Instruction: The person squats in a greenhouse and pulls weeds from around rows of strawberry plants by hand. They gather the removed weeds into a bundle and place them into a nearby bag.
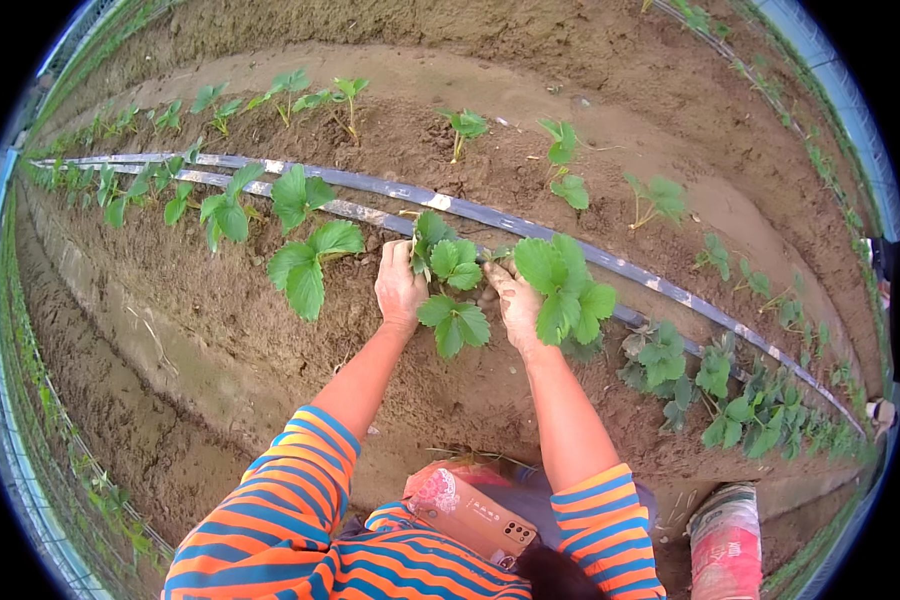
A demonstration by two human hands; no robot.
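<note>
Both hands are down at a strawberry plant (454,322) with toothed green leaves, growing in a raised soil bed. My left hand (401,285) is on the plant's left side, its fingers bent against the leaves and stems; what its fingertips touch is hidden. On the right side, my right hand (514,300) reaches in near the plant's base with soil on its fingers. Its grip is partly hidden by the leaves of a neighbouring strawberry plant (562,289). Another strawberry plant (306,274) stands left of my left hand.
Two flat drip irrigation tapes (495,217) run along the bed just beyond my hands. A farther row of strawberry plants (465,127) stands past them. A phone in a case (469,514) lies against my striped shirt. A printed sack-like wrap (726,544) is at lower right.
</note>
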